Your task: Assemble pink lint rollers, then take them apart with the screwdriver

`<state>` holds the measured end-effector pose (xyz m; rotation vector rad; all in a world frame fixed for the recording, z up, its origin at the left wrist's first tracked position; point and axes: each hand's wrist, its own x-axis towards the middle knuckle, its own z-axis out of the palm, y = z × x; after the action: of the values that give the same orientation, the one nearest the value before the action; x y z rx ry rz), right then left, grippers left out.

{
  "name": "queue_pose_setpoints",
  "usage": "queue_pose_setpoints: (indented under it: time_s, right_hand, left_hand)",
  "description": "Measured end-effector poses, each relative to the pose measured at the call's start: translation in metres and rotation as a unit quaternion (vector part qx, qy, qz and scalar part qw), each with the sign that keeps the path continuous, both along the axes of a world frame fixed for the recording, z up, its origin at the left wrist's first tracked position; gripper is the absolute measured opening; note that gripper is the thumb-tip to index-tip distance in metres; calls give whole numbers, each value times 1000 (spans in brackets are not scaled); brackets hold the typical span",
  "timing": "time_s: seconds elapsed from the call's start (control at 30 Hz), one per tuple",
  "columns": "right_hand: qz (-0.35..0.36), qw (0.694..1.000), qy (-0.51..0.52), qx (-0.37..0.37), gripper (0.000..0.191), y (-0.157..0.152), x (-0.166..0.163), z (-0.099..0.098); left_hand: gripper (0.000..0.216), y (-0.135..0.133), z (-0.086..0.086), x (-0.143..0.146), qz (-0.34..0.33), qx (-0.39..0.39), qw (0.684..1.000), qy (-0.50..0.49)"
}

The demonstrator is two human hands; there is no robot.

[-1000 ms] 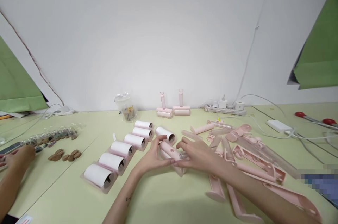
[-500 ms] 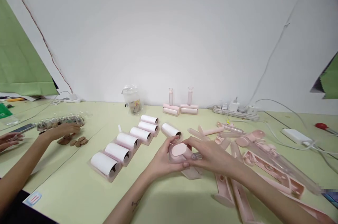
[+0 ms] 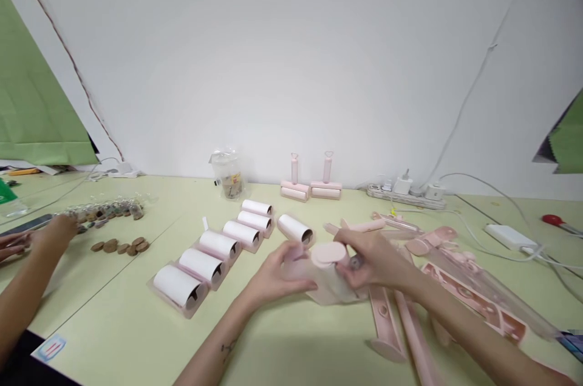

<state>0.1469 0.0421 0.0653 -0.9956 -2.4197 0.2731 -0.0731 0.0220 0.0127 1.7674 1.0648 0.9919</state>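
My left hand (image 3: 277, 274) and my right hand (image 3: 371, 261) meet over the table's middle, both closed round a pink lint-roller part (image 3: 327, 255) with a rounded oval end cap facing me. A translucent cover piece (image 3: 334, 292) hangs under it. The right fingers pinch a small dark bit at the part's right side. White paper rolls (image 3: 218, 245) in pink cradles lie in a diagonal row just left of my left hand. One more roll (image 3: 295, 228) lies right behind my hands.
Loose pink handles and clear covers (image 3: 460, 277) are scattered at the right. Two assembled pink rollers (image 3: 312, 187) stand near the wall beside a plastic bag (image 3: 228, 173). A power strip (image 3: 405, 192) and cables lie at the back right. Another person's hand (image 3: 54, 231) rests at the left near brown discs (image 3: 121, 246).
I have turned the pink part so its oval cap faces me and raised it a little to the right. The other person's hand has drawn back left from the brown discs.
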Motion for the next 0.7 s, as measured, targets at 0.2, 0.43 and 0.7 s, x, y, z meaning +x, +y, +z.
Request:
queue_pose_setpoints:
  time_s: [0.2,0.43,0.7]
  right_hand:
    - [-83,991,96,-47,12,12,34,15]
    - [-7,981,141,-130,16,-5,2,6]
    - [-107,951,245,-154,45,-24,15,27]
  left_hand:
    - [50,14,-16,-22,86,0,992,92]
    - [85,2,6,10,28,77,996,-24]
    - [46,-14,5,38,94,-147,964,-201]
